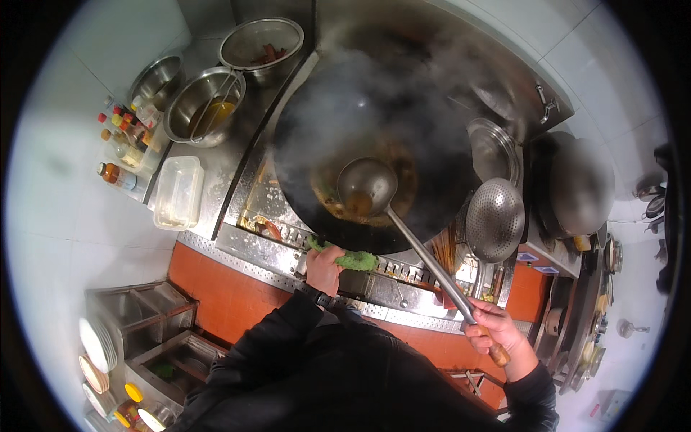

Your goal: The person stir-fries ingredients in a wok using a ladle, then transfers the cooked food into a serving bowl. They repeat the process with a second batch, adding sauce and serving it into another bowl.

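Note:
A large dark wok (306, 201) sits on the stove, with steam rising from it and brownish liquid at its bottom. My right hand (497, 333) is closed round the wooden end of a long metal ladle (378, 176). The ladle's bowl hangs over the middle of the wok; steam blurs what it holds. At the wok's near rim, my left hand (324, 271) grips a green cloth (358, 261) bunched along the edge. Whether the fingers also hold the rim beneath the cloth is hidden.
To the right are a perforated skimmer (495, 219), a metal basin (491, 147) and a tap (545, 105). At left stand a bowl of yellowish liquid (173, 124), a strainer bowl (248, 36), a plastic box (179, 193) and bottles (119, 175). Plates (96, 347) are stacked lower left.

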The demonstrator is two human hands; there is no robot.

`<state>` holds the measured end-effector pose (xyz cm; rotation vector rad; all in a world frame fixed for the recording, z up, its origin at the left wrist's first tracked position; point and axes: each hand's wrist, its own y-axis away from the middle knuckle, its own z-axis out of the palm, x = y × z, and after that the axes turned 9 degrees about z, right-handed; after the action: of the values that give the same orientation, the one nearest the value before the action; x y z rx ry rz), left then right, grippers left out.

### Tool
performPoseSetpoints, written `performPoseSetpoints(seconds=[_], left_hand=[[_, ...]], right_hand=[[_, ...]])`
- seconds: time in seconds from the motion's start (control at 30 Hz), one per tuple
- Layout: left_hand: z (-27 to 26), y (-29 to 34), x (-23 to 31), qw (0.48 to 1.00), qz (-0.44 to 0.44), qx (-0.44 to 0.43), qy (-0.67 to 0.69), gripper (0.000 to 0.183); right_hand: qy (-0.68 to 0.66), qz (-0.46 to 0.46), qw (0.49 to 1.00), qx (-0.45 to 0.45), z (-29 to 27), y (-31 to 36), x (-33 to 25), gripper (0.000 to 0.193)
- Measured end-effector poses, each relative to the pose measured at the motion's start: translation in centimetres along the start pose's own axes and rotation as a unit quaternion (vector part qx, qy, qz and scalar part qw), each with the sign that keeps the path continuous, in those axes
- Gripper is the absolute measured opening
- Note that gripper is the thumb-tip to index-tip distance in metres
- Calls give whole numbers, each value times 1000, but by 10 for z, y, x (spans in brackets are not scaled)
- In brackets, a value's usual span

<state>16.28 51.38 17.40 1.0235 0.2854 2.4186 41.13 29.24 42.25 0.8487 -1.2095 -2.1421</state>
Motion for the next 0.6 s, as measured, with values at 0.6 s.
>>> performPoseSetpoints(seconds=[0.6], left_hand=[[68, -84, 11, 987, -68, 99, -111, 11]], right_hand=[[302, -147, 926, 175, 19, -49, -30, 61]])
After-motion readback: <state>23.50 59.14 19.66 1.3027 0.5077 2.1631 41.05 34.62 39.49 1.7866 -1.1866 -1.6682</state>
